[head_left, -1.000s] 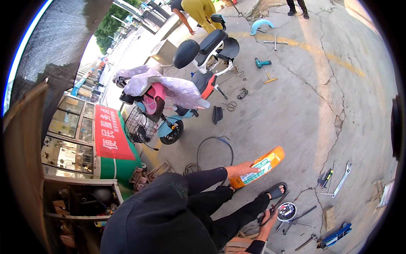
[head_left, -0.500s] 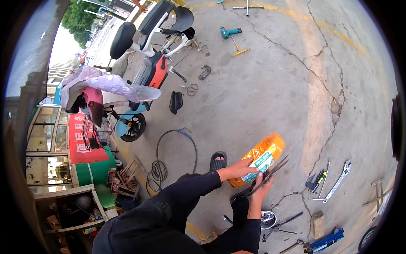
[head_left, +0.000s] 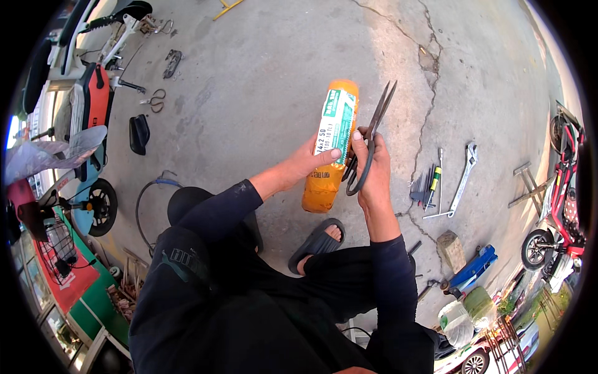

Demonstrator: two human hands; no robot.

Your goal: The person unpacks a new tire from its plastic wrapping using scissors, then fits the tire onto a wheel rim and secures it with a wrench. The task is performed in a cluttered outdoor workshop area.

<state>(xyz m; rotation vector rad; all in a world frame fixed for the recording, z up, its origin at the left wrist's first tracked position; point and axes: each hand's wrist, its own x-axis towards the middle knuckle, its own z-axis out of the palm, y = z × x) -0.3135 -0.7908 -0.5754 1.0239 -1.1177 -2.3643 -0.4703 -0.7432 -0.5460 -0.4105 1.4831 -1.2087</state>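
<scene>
Concrete ground (head_left: 261,87): grey and open to daylight, and look at that jagged crack (head_left: 430,112) running down the right side, past the tools!
Orange package (head_left: 337,128): right in the middle of the view, up in front of the person, long and shiny in its wrap, with a white and green label facing up; it leans slightly, its top end to the right.
Left hand (head_left: 298,167): closed round the package from the left, thumb flat across the lower part of the label, a good firm hold.
Right hand (head_left: 375,171): gripping too, fingers wrapped about the handles of the dark scissors (head_left: 378,115), just beside the package; whether the thumb touches the wrap, I cannot tell.
Blades: pointing up and away from the person, tips a sliver apart, alongside the package's right edge.
Tools at right: an adjustable wrench (head_left: 463,182) lying on the concrete, a yellow-green screwdriver (head_left: 434,187) near it, and lower down a rough block (head_left: 451,250) close to a blue tool (head_left: 473,269).
Down by the feet: one dark sandal (head_left: 317,244), planted below the package.
Far left: a scooter (head_left: 98,103) with a red panel, and between it and the person, a looped black hose (head_left: 138,215).
Far right: a red bike (head_left: 556,209), bent by the lens rim.
</scene>
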